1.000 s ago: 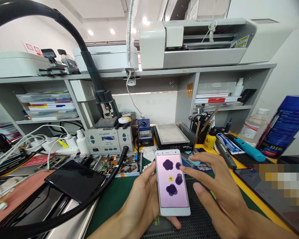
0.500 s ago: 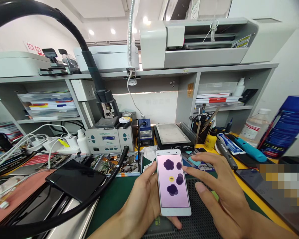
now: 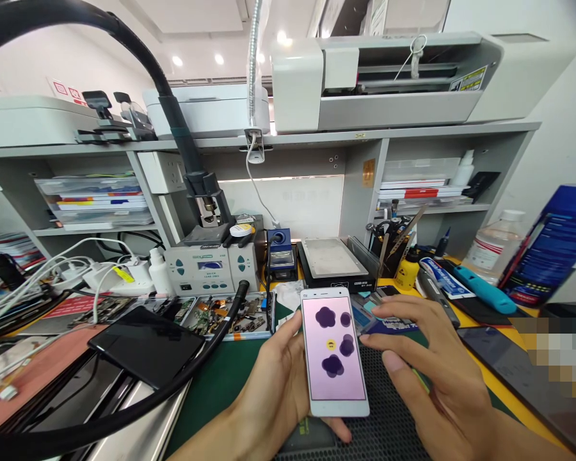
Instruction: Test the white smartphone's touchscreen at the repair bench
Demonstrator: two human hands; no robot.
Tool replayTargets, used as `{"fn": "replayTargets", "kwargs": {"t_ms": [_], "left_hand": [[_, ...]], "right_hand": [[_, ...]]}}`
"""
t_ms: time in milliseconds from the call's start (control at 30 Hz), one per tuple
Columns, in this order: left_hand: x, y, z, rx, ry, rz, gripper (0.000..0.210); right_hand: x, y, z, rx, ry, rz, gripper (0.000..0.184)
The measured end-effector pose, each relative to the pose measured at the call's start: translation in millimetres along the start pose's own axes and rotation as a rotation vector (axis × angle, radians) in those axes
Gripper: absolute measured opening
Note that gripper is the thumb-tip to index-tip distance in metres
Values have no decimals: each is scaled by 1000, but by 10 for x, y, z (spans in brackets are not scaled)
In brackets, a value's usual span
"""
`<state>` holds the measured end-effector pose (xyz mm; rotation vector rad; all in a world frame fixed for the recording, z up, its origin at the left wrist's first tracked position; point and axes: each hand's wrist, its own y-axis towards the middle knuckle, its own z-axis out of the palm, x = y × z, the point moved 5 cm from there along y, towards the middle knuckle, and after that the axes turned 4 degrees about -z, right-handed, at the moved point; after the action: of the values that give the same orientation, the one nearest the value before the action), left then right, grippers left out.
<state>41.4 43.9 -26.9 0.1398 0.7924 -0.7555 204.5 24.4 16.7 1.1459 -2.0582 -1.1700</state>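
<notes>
A white smartphone point(image 3: 336, 390) is held upright, its lit pink screen showing dark purple blots and a small yellow round icon. My left hand point(image 3: 276, 378) grips it from the left and behind, thumb along the left edge and a fingertip showing below the bottom edge. To the right of the phone, my right hand point(image 3: 436, 365) hovers with its fingers apart and bent, holding nothing. Its index fingertip is close to the phone's right edge but off the screen. Beneath both hands lie a black perforated mat point(image 3: 384, 429) and a green work mat point(image 3: 216, 384).
A black phone point(image 3: 146, 346) rests on stacked devices at left, under a thick black hose point(image 3: 139, 410). Behind are a tray of small parts point(image 3: 235, 314), a soldering station point(image 3: 211, 269) and a flat heating plate point(image 3: 331, 256). At right stand a yellow bottle point(image 3: 406, 269) and a clear bottle point(image 3: 494, 243).
My right hand has drawn back to the right, its index fingertip leaving the screen's right edge. The phone and my left hand stay in place.
</notes>
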Motion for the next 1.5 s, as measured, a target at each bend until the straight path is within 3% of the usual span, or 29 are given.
{"fn": "replayTargets", "kwargs": {"t_ms": [967,1233,1267,1367,1500], "left_hand": [[-21,-19,3,15,10,1,69],[-11,-19,24,54,26,56,72],[-2,-22,35,74,35,59,73],[33,-28,46,125,41,65,75],[74,-33,37,162,20,73,74]], "right_hand": [[-5,20,-47,-11,0,-31,32],[170,-8,18,-50,0,-105,27],[172,-8,20,-40,-35,-80,29],[241,12,54,113,-156,-220,34],[225,48,21,162,-259,-250,37]]}}
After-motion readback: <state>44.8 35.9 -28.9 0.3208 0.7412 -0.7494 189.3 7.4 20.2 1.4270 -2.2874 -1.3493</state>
